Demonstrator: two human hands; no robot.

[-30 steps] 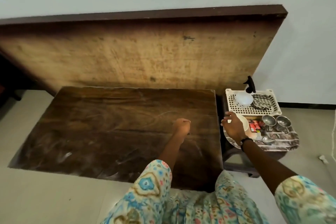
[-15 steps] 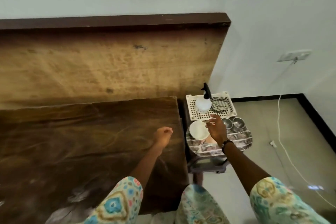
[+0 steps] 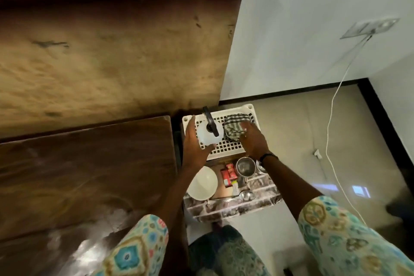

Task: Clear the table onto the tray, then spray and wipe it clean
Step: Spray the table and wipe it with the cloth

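A white spray bottle [image 3: 209,134] with a black trigger stands in the white perforated basket [image 3: 230,150] right of the dark wooden table [image 3: 85,170]. My left hand [image 3: 195,143] is wrapped around the bottle's left side. My right hand [image 3: 253,141] grips the striped cloth [image 3: 234,126] lying in the same basket. Nearer to me is the brick-patterned tray [image 3: 235,206], which holds a white plate [image 3: 202,182], red packets [image 3: 228,175], a steel cup [image 3: 245,167] and a spoon [image 3: 246,195].
A large wooden board [image 3: 112,56] leans against the wall behind the table. A white cable [image 3: 333,105] hangs from a wall socket [image 3: 369,27] down onto the floor at the right. The tray and basket rest on a low stand beside the table's right edge.
My view swung right and down towards the basket. My left hand left the table and closed around the spray bottle. My right hand moved from the tray up onto the cloth.
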